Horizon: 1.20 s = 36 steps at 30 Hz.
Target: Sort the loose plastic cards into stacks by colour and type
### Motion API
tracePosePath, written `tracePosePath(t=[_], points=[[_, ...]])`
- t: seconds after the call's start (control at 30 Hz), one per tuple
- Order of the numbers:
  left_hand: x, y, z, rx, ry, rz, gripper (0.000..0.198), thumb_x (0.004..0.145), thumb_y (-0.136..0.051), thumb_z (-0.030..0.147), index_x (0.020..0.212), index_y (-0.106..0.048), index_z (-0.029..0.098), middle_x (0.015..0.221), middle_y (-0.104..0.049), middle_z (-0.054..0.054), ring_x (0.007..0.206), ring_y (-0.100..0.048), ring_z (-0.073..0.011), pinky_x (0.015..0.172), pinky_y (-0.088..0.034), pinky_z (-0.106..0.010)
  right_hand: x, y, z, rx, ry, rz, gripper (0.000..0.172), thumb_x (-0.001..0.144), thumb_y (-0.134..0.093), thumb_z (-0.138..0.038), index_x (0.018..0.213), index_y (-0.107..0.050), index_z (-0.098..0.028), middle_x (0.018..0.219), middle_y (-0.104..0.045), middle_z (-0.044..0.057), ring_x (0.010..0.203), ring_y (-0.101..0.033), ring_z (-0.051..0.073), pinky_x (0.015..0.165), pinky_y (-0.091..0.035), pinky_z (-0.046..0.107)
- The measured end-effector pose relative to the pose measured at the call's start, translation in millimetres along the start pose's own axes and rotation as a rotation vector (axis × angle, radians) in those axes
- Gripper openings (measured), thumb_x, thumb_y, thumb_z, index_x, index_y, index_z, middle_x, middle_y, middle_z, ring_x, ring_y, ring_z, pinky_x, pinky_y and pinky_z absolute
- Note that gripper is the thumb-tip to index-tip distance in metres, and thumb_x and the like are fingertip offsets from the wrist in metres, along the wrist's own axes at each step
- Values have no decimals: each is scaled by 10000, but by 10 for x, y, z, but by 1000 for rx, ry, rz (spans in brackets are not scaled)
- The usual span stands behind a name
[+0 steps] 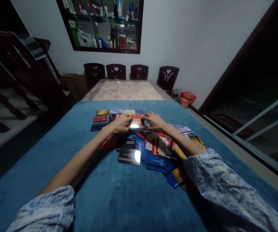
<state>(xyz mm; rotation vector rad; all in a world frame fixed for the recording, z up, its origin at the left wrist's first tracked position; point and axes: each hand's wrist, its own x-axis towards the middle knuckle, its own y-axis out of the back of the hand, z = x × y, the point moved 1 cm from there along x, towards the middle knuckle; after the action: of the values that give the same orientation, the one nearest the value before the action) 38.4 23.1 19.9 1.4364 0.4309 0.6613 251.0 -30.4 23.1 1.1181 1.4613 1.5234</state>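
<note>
My left hand point(122, 123) and my right hand point(153, 122) are at opposite ends of a yellowish bank card point(136, 121), fingers curled in at its edges. Strong glare hides part of its face. This card lies in the front row of a grid of cards on the blue cloth. In that grid I see a gold card point(102, 112), a red card point(100, 118) and a dark blue card point(99, 126). Two black cards point(129, 154) lie nearer me. Under and beside my right forearm spreads a loose pile of blue cards point(155, 162), red, white and gold ones.
A blue cloth point(100, 190) covers the near part of the long table; its far end shows a marbled top point(126, 90). Several dark chairs point(116, 71) stand behind. A red item point(108, 142) sits under my left forearm. A glass-shelved cabinet point(105, 25) is in the wall.
</note>
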Motion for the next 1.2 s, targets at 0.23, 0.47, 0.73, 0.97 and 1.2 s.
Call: tracePosePath(t=[0.23,0.47,0.73,0.97,1.2], points=[[-151,62,-269,41,89,-9,368,825,-613,277,1176,-660,179,1244,-582,-146,1239,-503,-358,1000,-412,-493,322,-11,-163,4,50,-5,275,862,-717,-393,1091,-707,-241,1228,-615,118,1159,-504,312,845,-435,377],[-257,93,-520,76,140,-16,410,844,-568,276,1238,-639,185,1280,-583,-148,1253,-503,-351,1025,-418,-520,578,42,-364,3,83,-57,320,889,-649,-439,1118,-696,-220,1249,-606,122,1145,-512,294,839,-418,355],[-375,149,-779,83,217,-21,455,823,-564,287,1259,-633,177,1331,-569,-153,1315,-465,-374,1051,-409,-559,924,-7,-527,17,104,-58,349,873,-659,-417,1160,-700,-223,1276,-599,128,1188,-510,309,862,-437,367],[-431,154,-993,96,281,-32,448,811,-556,268,1245,-636,187,1363,-561,-147,1276,-487,-369,1005,-429,-539,1212,-66,-639,16,148,-72,348,868,-672,-389,1158,-703,-199,1271,-606,138,1188,-522,313,850,-445,352],[-483,170,-1196,120,362,-50,434,833,-546,254,1253,-631,186,1328,-583,-157,1249,-505,-363,993,-429,-525,1515,-141,-745,19,180,-66,371,855,-681,-384,1179,-698,-203,1269,-608,131,1187,-543,299,823,-451,319]])
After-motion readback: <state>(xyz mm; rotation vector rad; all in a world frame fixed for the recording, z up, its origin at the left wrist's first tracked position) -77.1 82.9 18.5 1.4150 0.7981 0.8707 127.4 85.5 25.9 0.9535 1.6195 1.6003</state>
